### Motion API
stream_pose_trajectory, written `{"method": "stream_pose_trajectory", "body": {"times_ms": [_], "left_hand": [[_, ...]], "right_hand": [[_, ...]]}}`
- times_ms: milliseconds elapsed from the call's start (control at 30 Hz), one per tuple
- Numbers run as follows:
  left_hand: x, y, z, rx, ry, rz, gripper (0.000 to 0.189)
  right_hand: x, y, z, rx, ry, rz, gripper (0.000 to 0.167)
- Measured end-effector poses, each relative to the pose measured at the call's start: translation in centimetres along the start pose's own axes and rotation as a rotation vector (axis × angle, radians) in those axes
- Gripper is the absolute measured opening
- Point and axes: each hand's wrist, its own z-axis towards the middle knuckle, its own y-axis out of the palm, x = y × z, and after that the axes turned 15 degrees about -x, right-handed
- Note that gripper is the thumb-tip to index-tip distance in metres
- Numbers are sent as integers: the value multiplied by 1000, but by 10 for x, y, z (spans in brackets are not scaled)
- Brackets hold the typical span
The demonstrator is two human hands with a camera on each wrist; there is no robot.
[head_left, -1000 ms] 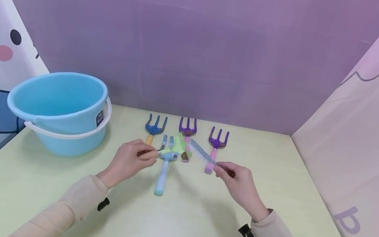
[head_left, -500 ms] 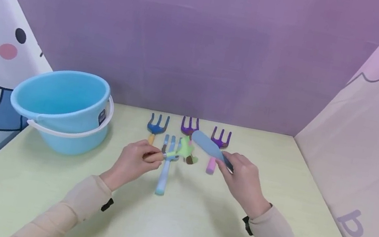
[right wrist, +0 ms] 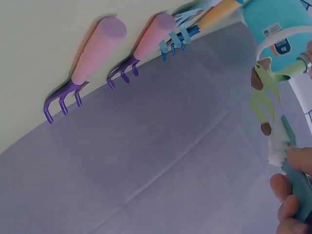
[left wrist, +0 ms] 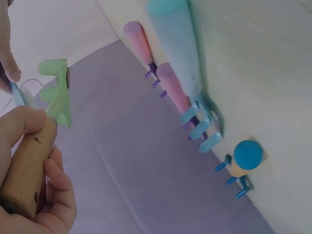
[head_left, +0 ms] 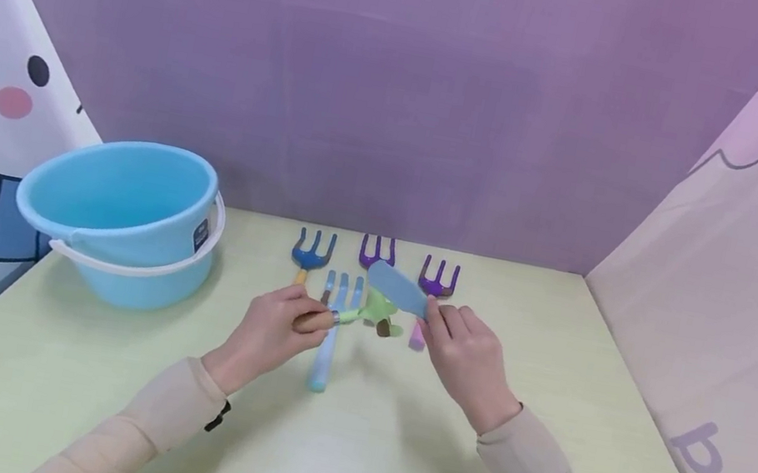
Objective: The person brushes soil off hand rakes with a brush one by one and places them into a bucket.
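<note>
My left hand grips the wooden handle of a small green hand rake, held above the table. Its curved tines carry brown patches, plain in the right wrist view. In my right hand is a blue brush, its flat back turned up in the head view. The white bristles are right at a tine of the green rake in the right wrist view. Below the hands lies a light-blue hand rake, with a brown patch on one tine.
Behind lie a blue rake with a yellow handle and two purple rakes with pink handles, one in the middle and one at right. Light-blue stacked buckets with a white handle stand at left. A purple backdrop closes the rear.
The brush has turned from edge-on to back-up and moved left over the green rake. My left hand has shifted slightly right and nearer, with the rake's head turned.
</note>
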Motion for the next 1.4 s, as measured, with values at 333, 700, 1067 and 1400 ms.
{"method": "stream_pose_trajectory", "body": {"times_ms": [333, 700, 1067, 1400], "left_hand": [[4, -1, -1, 48, 78, 80, 17], [5, -1, -1, 77, 111, 73, 19], [7, -4, -3, 77, 79, 66, 19], [7, -2, -4, 82, 129, 123, 15]], "right_hand": [[-1, 3, 2, -45, 75, 78, 27], [8, -3, 8, -218, 450, 682, 27], [2, -4, 1, -77, 254, 372, 29], [-4, -2, 1, -57, 63, 106, 30]]}}
